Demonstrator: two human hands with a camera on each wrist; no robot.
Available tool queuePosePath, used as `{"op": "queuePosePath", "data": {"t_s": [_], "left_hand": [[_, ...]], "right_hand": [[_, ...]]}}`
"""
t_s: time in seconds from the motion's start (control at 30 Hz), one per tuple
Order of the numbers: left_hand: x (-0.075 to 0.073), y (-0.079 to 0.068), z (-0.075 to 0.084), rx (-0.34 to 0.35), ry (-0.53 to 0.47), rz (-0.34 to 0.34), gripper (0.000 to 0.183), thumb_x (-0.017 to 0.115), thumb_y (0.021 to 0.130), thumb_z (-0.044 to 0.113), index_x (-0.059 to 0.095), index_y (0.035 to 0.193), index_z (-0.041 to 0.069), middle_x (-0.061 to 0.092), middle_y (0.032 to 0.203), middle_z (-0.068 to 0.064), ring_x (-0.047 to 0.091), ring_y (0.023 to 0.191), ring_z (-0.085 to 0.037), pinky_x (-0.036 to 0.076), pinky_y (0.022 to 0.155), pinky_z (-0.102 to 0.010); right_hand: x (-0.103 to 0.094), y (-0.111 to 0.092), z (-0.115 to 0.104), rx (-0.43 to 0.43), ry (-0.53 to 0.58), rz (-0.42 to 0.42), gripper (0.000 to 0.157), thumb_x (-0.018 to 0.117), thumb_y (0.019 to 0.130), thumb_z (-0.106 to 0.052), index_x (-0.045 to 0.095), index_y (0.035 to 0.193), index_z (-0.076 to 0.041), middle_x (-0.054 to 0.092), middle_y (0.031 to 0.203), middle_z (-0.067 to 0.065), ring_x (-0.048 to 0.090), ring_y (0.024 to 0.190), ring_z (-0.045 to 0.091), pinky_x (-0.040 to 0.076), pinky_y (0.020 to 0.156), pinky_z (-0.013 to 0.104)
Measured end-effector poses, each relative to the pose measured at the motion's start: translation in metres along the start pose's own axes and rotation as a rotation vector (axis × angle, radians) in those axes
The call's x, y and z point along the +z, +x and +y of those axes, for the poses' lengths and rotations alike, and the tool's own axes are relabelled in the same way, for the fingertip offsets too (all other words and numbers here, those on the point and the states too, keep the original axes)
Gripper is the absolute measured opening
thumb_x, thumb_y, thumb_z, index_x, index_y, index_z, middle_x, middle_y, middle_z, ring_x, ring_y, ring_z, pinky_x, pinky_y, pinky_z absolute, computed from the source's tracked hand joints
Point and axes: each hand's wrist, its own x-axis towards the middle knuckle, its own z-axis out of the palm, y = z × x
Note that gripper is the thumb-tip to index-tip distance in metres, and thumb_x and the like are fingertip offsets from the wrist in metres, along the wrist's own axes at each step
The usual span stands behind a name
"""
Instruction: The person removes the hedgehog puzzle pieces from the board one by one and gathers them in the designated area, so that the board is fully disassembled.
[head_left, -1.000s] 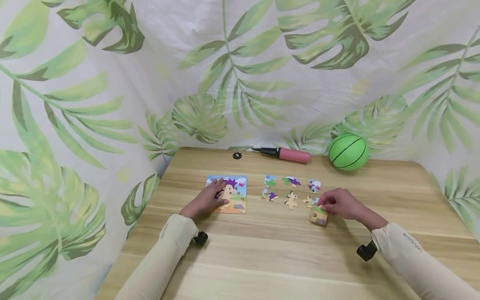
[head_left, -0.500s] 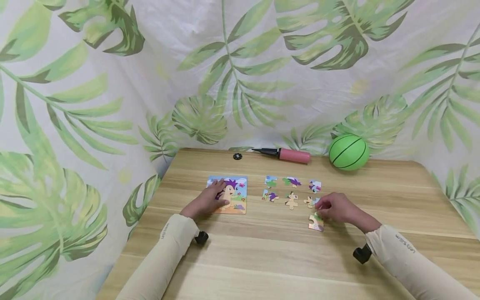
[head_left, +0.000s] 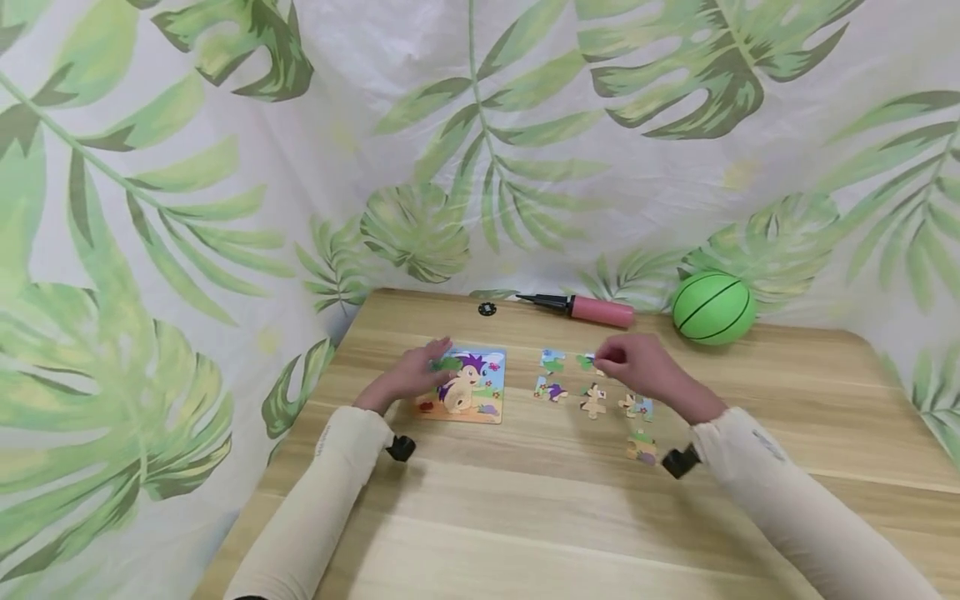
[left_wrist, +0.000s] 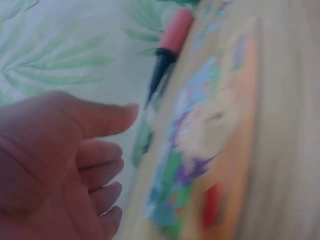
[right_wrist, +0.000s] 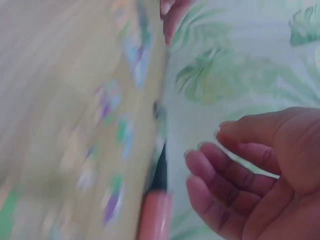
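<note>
A square picture board [head_left: 465, 400] showing a purple-haired hedgehog lies at the left of the table. Over its left side hovers my left hand [head_left: 408, 372], fingers extended and nothing in them; the left wrist view shows the thumb apart from the fingers. Loose jigsaw pieces lie in rows to the right of the board, among them a beige piece [head_left: 593, 402] and a bottom-right corner piece [head_left: 642, 447]. My right hand [head_left: 641, 364] is raised over the upper row, overlapping a piece there in the head view. Its loosely bent fingers are bare in the right wrist view.
At the back edge lie a hand pump [head_left: 602, 311] with a pink barrel and a small black disc [head_left: 487, 308]. A green ball [head_left: 713, 308] sits at the back right. Behind the wooden table [head_left: 510, 517] hangs a leaf-patterned cloth [head_left: 420, 125].
My right hand has left the lower-right pieces, moving up and left; the corner piece now lies flat. My left hand has lifted off the picture board. The head view has shifted slightly.
</note>
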Motion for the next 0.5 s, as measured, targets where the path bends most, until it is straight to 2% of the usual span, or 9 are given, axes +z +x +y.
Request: {"op": "queuePosePath", "data": {"t_s": [0.1, 0.2, 0.33, 0.5], "left_hand": [[-0.011, -0.01, -0.012, 0.045, 0.047, 0.014, 0.068, 0.059, 0.1, 0.026, 0.031, 0.154, -0.002, 0.022, 0.165, -0.021, 0.016, 0.153, -0.046, 0.018, 0.124, -0.062], [-0.016, -0.019, -0.025, 0.063, 0.024, -0.019, 0.069, 0.058, 0.101, 0.025, 0.026, 0.156, -0.002, 0.017, 0.166, -0.023, 0.01, 0.153, -0.049, 0.014, 0.124, -0.064], [-0.008, -0.026, -0.039, 0.047, -0.043, -0.074, 0.073, 0.054, 0.103, 0.029, 0.017, 0.158, -0.001, 0.008, 0.168, -0.021, 0.002, 0.154, -0.048, 0.007, 0.125, -0.063], [0.005, -0.029, -0.05, 0.035, -0.061, -0.078, 0.075, 0.052, 0.103, 0.032, 0.013, 0.159, 0.0, 0.005, 0.169, -0.019, -0.002, 0.155, -0.046, 0.001, 0.124, -0.065]], "right_hand": [[0.015, 0.026, -0.028, -0.052, 0.03, -0.013, 0.009, 0.068, 0.094, -0.018, 0.073, 0.094, -0.011, 0.072, 0.083, 0.001, 0.061, 0.072, 0.011, 0.054, 0.069, 0.027], [0.032, 0.049, -0.053, -0.094, 0.054, -0.04, 0.008, 0.069, 0.094, -0.018, 0.074, 0.096, -0.011, 0.073, 0.087, 0.002, 0.063, 0.076, 0.011, 0.055, 0.073, 0.028], [0.056, 0.07, -0.076, -0.107, 0.076, -0.111, 0.01, 0.069, 0.095, -0.018, 0.074, 0.101, -0.012, 0.074, 0.093, 0.001, 0.065, 0.082, 0.012, 0.057, 0.078, 0.029], [0.095, 0.091, -0.09, -0.135, 0.061, -0.204, 0.016, 0.067, 0.095, -0.014, 0.072, 0.11, -0.008, 0.075, 0.102, 0.006, 0.069, 0.093, 0.017, 0.059, 0.086, 0.032]]}}
